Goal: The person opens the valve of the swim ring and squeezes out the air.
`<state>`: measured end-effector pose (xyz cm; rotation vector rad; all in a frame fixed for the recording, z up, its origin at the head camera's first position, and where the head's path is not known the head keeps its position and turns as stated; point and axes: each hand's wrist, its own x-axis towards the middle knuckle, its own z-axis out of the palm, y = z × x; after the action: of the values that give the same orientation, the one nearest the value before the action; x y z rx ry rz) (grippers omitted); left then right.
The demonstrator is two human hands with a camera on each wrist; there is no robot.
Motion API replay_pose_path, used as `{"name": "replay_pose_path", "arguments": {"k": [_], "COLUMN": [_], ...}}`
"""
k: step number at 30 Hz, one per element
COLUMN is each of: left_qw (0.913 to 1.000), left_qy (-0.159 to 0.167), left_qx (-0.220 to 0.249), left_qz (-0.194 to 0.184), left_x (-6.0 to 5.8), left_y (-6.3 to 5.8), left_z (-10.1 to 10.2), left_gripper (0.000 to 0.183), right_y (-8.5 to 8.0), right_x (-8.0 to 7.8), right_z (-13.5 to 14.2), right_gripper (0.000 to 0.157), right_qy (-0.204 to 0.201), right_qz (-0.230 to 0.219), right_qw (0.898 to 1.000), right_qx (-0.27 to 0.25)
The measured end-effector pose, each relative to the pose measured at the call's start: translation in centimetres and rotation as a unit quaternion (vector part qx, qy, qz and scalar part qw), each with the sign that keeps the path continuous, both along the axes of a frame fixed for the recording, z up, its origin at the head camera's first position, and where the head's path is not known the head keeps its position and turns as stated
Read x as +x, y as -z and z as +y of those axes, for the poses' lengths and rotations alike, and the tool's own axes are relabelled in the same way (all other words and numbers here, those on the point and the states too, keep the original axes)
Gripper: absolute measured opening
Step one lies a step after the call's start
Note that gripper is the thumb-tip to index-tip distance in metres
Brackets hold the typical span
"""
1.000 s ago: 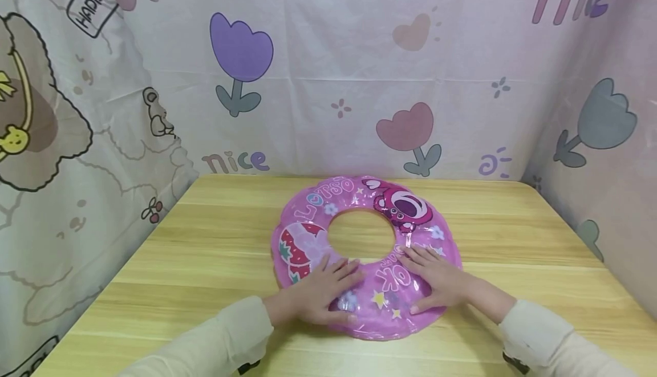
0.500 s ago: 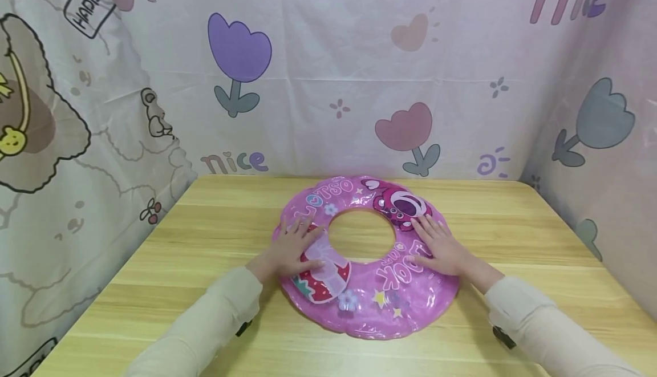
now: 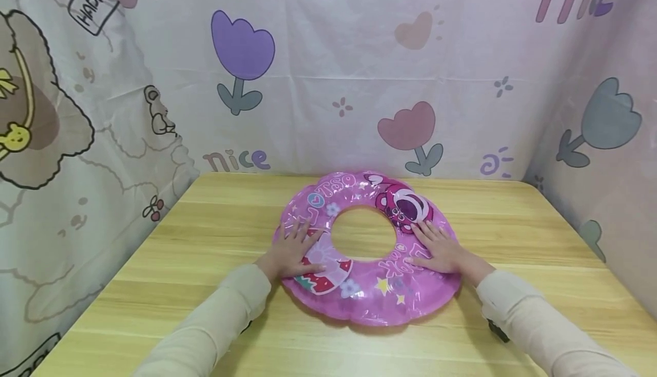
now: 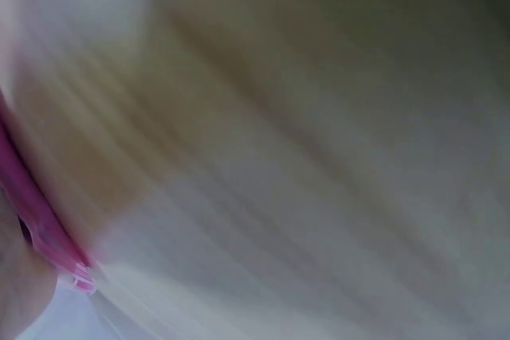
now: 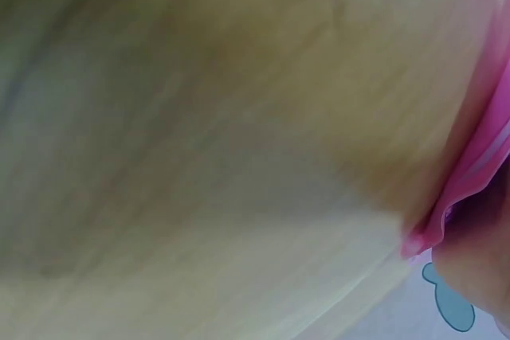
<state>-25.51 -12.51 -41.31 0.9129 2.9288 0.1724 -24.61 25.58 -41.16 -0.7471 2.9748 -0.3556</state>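
Observation:
A pink inflatable swim ring (image 3: 380,305) lies on the wooden table, printed with a bear, strawberries, flowers, stars and lettering. On its left side rests my left hand (image 3: 295,251), fingers spread over the strawberry print. My right hand (image 3: 436,248) lies on the ring's right side with its fingers straight, the tips just below the bear print. In the left wrist view the ring's pink edge (image 4: 40,220) shows beside part of the hand (image 4: 20,284). The right wrist view likewise has the pink edge (image 5: 470,173) next to part of the hand (image 5: 474,260).
The wooden table (image 3: 169,286) reaches back to a printed cloth (image 3: 328,35) with tulips and lettering. More cloth hangs along the left (image 3: 118,166) and right sides. Dark bands (image 3: 498,331) show under the sleeves.
Both hands have moved from the ring's near part outward and away, onto its left and right sides. In the last half second the ring's near edge has risen slightly.

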Motion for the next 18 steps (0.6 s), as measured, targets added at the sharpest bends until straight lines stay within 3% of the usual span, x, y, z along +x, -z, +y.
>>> {"name": "replay_pose_path", "arguments": {"k": [9,18], "left_qw": [0.9981,0.9993], "left_qy": [-0.025,-0.025], "left_qx": [-0.054,-0.028], "left_qz": [-0.016,-0.002], "left_x": [0.1,0.4], "left_y": [-0.4,0.0], "left_z": [0.8,0.7], "left_gripper": [0.088,0.096], "right_y": [0.3,1.2], "right_x": [-0.1,-0.3], "right_z": [-0.2,0.0], "right_gripper": [0.088,0.090], "right_qy": [0.010,0.006], "right_qz": [-0.015,0.013], "right_qw": [1.000,1.000], "right_qx": [0.005,0.021]}}
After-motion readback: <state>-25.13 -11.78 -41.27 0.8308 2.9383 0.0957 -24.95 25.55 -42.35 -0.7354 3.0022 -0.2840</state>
